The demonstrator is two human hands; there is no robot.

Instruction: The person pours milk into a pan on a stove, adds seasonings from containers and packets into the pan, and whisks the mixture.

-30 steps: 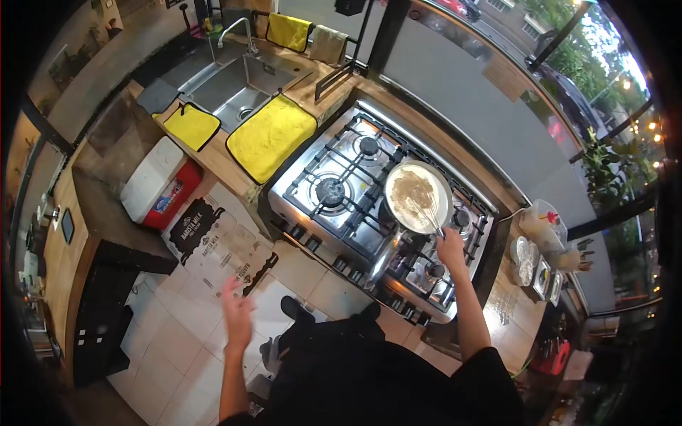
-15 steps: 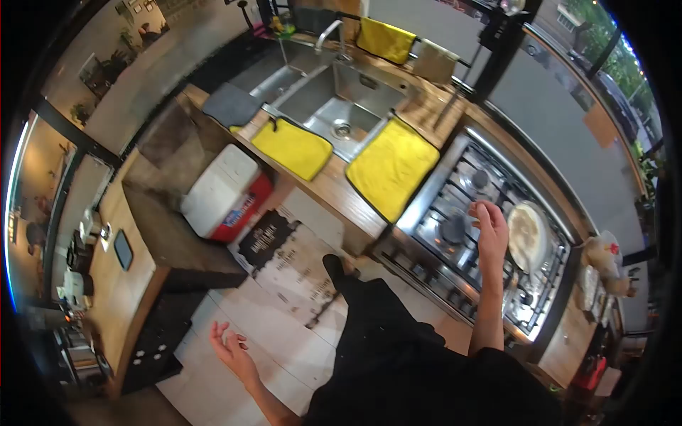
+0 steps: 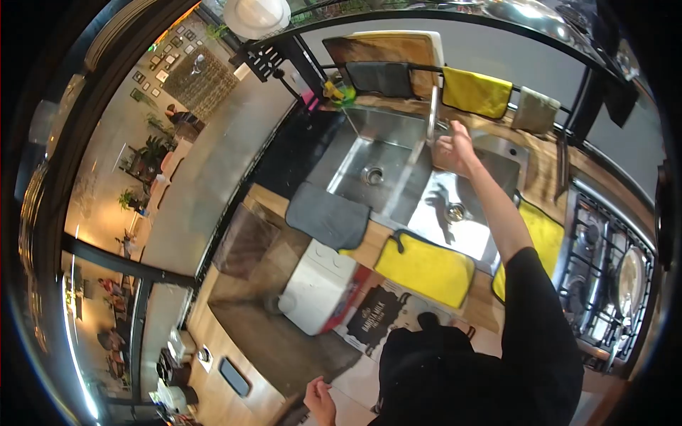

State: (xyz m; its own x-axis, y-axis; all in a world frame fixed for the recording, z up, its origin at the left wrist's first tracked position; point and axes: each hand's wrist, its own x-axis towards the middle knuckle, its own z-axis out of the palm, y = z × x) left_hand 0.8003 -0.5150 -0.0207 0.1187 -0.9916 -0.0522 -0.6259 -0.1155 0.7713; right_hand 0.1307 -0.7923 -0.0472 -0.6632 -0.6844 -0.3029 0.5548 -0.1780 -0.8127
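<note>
My right hand (image 3: 456, 148) reaches over the double sink, right beside the metal faucet (image 3: 432, 113). Its fingers are partly bent and apart, with nothing seen in them; whether they touch the faucet I cannot tell. Below it, the right basin (image 3: 465, 224) carries the hand's shadow around the drain. The left basin (image 3: 355, 177) lies beyond the divider. Low in view, my left hand (image 3: 321, 402) hangs with loosely curled, parted fingers and holds nothing. A yellow cloth (image 3: 426, 270) lies on the counter's front edge, and another yellow cloth (image 3: 543, 238) is partly behind my right forearm.
A grey cloth (image 3: 328, 213) lies left of the sink. On the right, a pan (image 3: 629, 280) sits on the gas stove (image 3: 590, 255). A white and red cooler (image 3: 320, 291) stands below the counter. A phone (image 3: 234, 376) rests on the left wooden counter.
My right hand has gone from above the stove to the faucet. The view has swung left, bringing the sink nearer the centre. My left hand now shows only at the bottom edge.
</note>
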